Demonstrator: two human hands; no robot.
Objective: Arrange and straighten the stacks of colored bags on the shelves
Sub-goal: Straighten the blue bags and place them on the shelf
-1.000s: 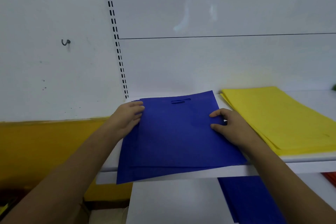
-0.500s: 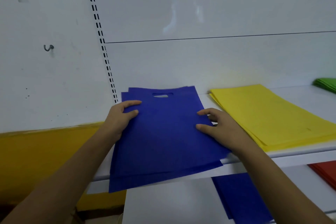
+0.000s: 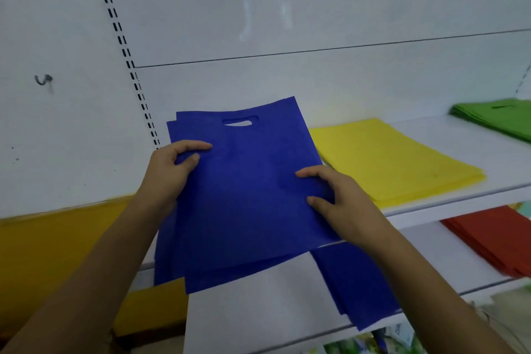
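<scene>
A stack of blue bags (image 3: 244, 195) with a cut-out handle at its far edge is tilted up off the left end of the upper white shelf (image 3: 465, 195). My left hand (image 3: 169, 172) grips the stack's left edge, thumb on top. My right hand (image 3: 339, 204) pinches the right edge. The bags are fanned unevenly, and their near edges hang past the shelf front. A flat yellow stack (image 3: 388, 161) lies to the right, and a green stack (image 3: 500, 119) sits at the far right.
On the lower shelf (image 3: 258, 310) lie another blue stack (image 3: 350, 287) and a red stack (image 3: 494, 241). A slotted upright (image 3: 123, 40) runs up the white back wall at left. Yellow wall paint (image 3: 57, 244) shows at lower left. Printed packages (image 3: 373, 342) show below.
Both hands have lifted the blue stack's far edge off the shelf and drawn it nearer, so more hangs over the front. The view shifted, bringing the green and red stacks into sight.
</scene>
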